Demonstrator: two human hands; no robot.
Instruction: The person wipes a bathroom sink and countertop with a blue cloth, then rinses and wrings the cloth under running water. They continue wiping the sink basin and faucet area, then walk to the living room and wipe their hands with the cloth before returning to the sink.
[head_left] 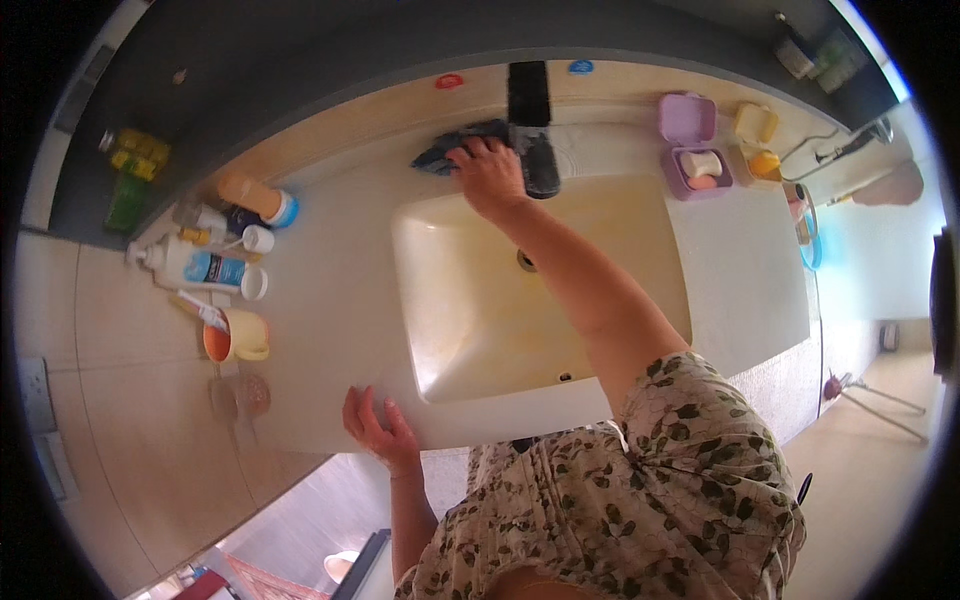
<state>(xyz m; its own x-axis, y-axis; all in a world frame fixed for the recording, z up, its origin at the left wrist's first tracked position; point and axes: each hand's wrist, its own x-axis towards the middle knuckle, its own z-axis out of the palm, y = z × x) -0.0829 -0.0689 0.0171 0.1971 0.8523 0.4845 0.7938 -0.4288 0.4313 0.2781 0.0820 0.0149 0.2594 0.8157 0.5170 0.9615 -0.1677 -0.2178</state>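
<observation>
Behind the basin, my right hand (490, 180) presses a dark grey-blue cloth (437, 156) onto the back of the white countertop (320, 240), its fingers curled over the fabric. Right beside that hand stands a black faucet (530, 100). My right forearm reaches across the white washbasin (455, 310), covering part of it. At the counter's front left edge, my left hand (380, 430) rests with its fingers apart and holds nothing.
Bottles (205, 268) and a cream mug (247, 335) holding a toothbrush line the left side. Back right sit a lidded purple soap box (690, 185) and a yellow soap box (757, 170). A dark shelf (330, 80) overhangs the back; a shower head (880, 130) hangs at right.
</observation>
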